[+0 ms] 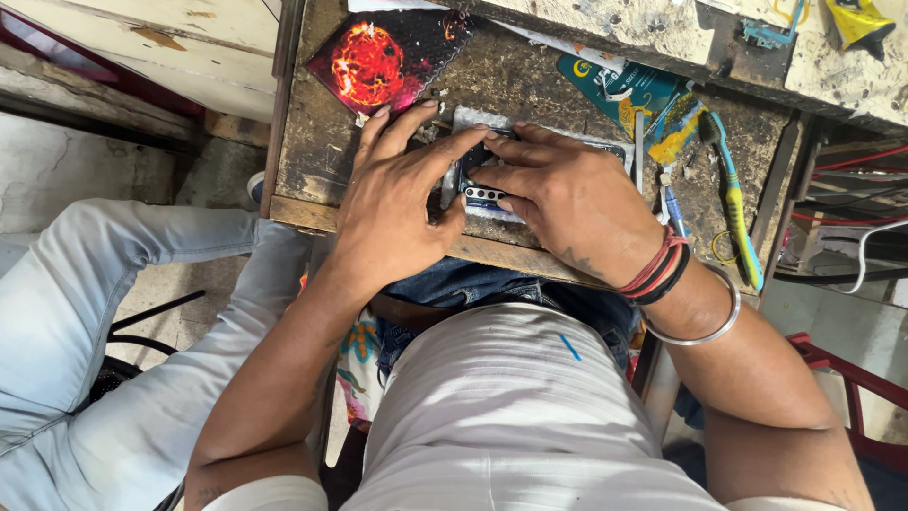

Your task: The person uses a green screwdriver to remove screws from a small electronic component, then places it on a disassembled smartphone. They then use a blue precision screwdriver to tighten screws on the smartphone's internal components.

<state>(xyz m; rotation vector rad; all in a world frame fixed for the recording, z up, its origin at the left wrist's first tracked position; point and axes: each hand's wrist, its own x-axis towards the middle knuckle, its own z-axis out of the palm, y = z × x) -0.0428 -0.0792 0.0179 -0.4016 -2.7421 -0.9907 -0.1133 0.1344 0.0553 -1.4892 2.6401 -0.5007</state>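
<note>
Both hands on a phone (484, 192) lying back-up on the worn wooden workbench (312, 151), near its front edge: left hand (397, 203) has fingers spread flat over the phone's left end, thumb curled against its near edge; right hand (558, 194) presses down with fingers bent, fingertips by the camera strip. Phone sits on a pale pad (mostly hidden). Red printed phone cover (378, 61) behind it, green toothbrush (733, 203) well right.
</note>
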